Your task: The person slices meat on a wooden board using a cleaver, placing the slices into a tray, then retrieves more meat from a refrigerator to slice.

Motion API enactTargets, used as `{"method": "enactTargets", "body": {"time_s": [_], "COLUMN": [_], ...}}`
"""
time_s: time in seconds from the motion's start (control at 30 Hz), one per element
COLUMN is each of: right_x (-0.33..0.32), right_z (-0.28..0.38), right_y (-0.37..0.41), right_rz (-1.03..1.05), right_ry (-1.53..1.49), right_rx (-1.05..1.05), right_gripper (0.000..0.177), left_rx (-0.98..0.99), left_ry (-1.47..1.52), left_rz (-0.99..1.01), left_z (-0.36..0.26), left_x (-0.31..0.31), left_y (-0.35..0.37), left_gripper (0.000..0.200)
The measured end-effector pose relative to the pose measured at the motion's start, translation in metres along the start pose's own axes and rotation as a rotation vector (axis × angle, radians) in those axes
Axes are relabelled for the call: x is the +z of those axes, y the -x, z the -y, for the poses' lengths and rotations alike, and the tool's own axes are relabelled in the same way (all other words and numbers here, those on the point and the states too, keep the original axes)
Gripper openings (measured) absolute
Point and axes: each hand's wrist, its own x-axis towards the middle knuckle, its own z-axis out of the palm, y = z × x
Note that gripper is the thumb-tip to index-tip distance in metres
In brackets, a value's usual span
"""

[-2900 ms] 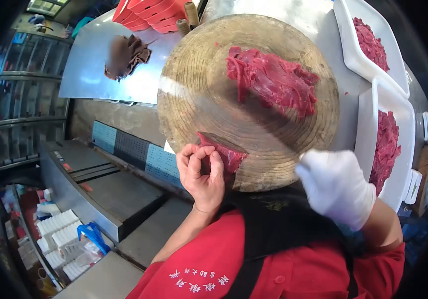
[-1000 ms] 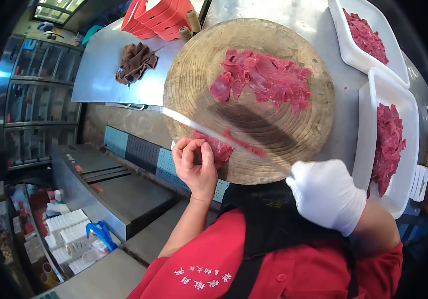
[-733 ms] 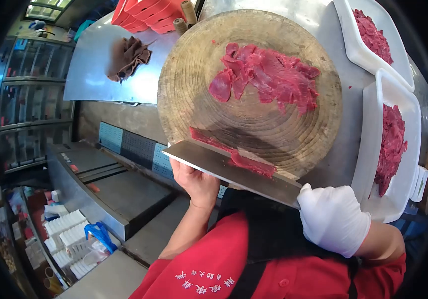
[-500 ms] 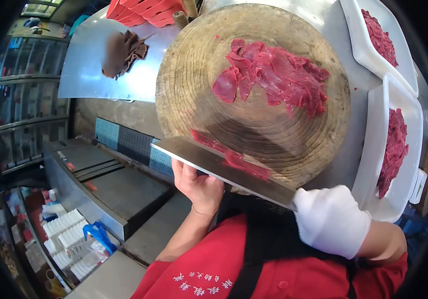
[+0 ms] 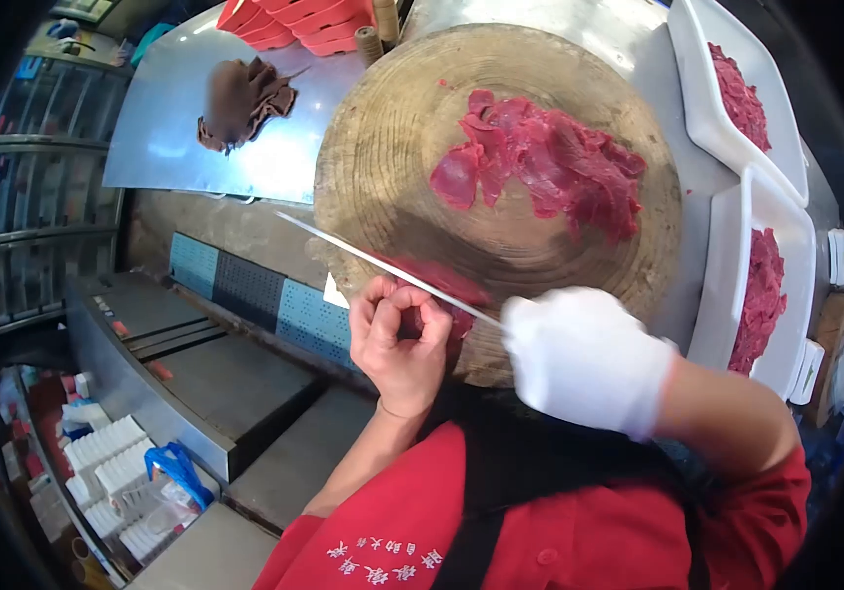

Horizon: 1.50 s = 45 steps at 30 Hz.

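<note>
My right hand (image 5: pixel 584 359), in a white glove, is wrapped around the handle of a large knife (image 5: pixel 392 270). The blade stands nearly edge-on to me, slanting across the near part of a round wooden chopping block (image 5: pixel 373 147). Just on my side of the blade, my bare left hand (image 5: pixel 394 349) has its fingers curled against a piece of raw red meat (image 5: pixel 459 323) at the block's near edge. Part of that piece is hidden by my fingers and the blade. Farther back on the block lies a pile of sliced raw meat (image 5: pixel 550 162).
Two white trays (image 5: pixel 702 295) holding red meat stand along the right side. A crumpled brown cloth (image 5: pixel 262 98) lies on the metal table (image 5: pixel 161 147) at the left. Stacked red baskets (image 5: pixel 309 22) are behind it. A steel counter (image 5: pixel 156 388) sits lower left.
The knife has turned from blade flat to nearly edge-on and shifted left with my right hand. My left hand has come from beneath the blade to the meat, fingers curled.
</note>
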Motion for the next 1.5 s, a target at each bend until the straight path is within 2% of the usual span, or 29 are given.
{"method": "enactTargets", "body": {"time_s": [0.07,0.13,0.23,0.3,0.33,0.4,0.43,0.5,0.6,0.67,0.8,0.87,1.0,1.07,1.1,1.2,1.27,1.3,1.37,1.47,1.5], "right_x": [0.01,0.014,0.006,-0.006,-0.005,0.006,0.011,0.016,0.018,0.026,0.031,0.025,0.017,0.01,0.01,0.009,0.01,0.007,-0.002,-0.01,-0.011], "right_z": [0.006,0.005,0.002,-0.018,-0.026,-0.025,-0.024,-0.022,-0.009,-0.011,-0.012,-0.01,-0.012,-0.011,-0.01,-0.004,-0.008,-0.007,-0.005,-0.013,-0.012], "right_y": [-0.015,-0.006,0.033,0.058,0.068,0.079,0.082,0.083,0.092,0.1,0.109,0.109,0.1,0.087,0.076,0.034,0.022,0.024,0.038,0.059,0.047], "right_rz": [-0.166,-0.21,0.068,0.16,0.072,-0.169,-0.172,-0.305,-0.191,-0.193,-0.181,-0.136,-0.096,0.01,0.017,-0.067,-0.132,-0.133,0.096,0.212,0.164], "right_ry": [-0.016,0.009,0.062,-0.009,0.023,0.049,0.042,0.037,0.029,0.048,0.208,0.394,0.374,0.17,0.166,-0.082,-0.019,-0.008,-0.024,0.075,0.025], "right_rx": [-0.112,-0.104,0.133,0.292,0.348,0.324,0.321,0.17,0.119,0.087,0.041,-0.004,-0.07,-0.01,-0.008,-0.052,-0.137,-0.143,0.047,0.062,0.064], "right_gripper": [0.017,0.016,0.017,0.02,0.018,0.016,0.016,0.014,0.006,0.007,0.013,0.014,0.015,0.014,0.014,0.011,0.011,0.011,0.013,0.015,0.014], "left_rx": [-0.037,-0.048,-0.068,-0.076,-0.072,0.007,0.033,0.066,0.145,0.201,0.213,0.206,0.132,0.097,0.091,0.168,0.125,0.193,0.15,0.025,0.057], "left_ry": [0.035,0.038,0.022,0.018,0.014,0.007,-0.013,-0.025,-0.035,-0.066,-0.123,-0.155,-0.143,-0.106,-0.107,-0.121,-0.093,-0.077,-0.026,-0.004,-0.011], "left_rz": [-0.03,-0.054,-0.054,-0.053,-0.057,-0.015,-0.009,0.007,0.04,0.043,0.083,0.103,0.091,0.099,0.104,0.132,0.116,0.075,0.054,0.098,0.1], "left_z": [-0.001,-0.003,-0.005,-0.007,-0.006,-0.003,-0.004,0.0,0.004,0.004,0.005,0.005,0.003,0.002,0.003,0.002,-0.001,0.0,-0.002,-0.005,-0.003], "left_x": [0.002,0.004,0.002,-0.001,-0.003,-0.008,-0.01,-0.012,-0.013,-0.011,-0.012,-0.013,-0.013,-0.012,-0.011,-0.012,-0.011,-0.008,-0.004,-0.005,-0.004], "left_y": [0.006,0.008,0.011,0.015,0.017,0.018,0.017,0.014,0.009,0.007,0.011,0.011,0.012,0.011,0.01,0.009,0.004,0.001,0.003,0.007,0.004], "left_gripper": [0.022,0.018,0.016,0.016,0.016,0.015,0.014,0.017,0.022,0.027,0.03,0.031,0.032,0.033,0.033,0.034,0.034,0.033,0.031,0.019,0.019]}}
